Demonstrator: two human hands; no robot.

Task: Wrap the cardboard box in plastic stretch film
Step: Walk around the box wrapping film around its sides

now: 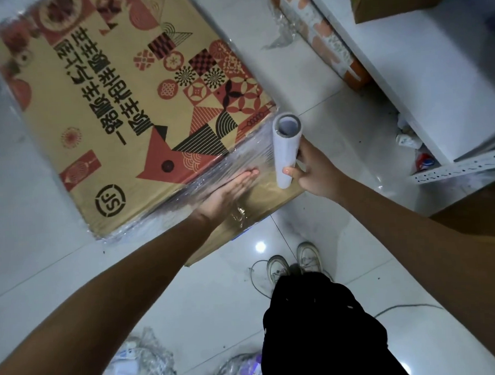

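Head view looks down on a large printed cardboard box (pixel 129 107) standing on a pale tiled floor (pixel 306 71), its near side facing the person's shoes (pixel 293 260); the left hand (pixel 226 189) lies flat, fingers straight and together, pressing clear stretch film (pixel 211 172) against the box's near upper edge; the right hand (pixel 313 169) grips a film roll (pixel 286 150) at the box's right corner, thumb curled round the tube, roll tilted nearly upright; film spans from roll to box; a white shelf unit (pixel 434 80) stands to the right; loose cables (pixel 151 358) lie near the person's legs.
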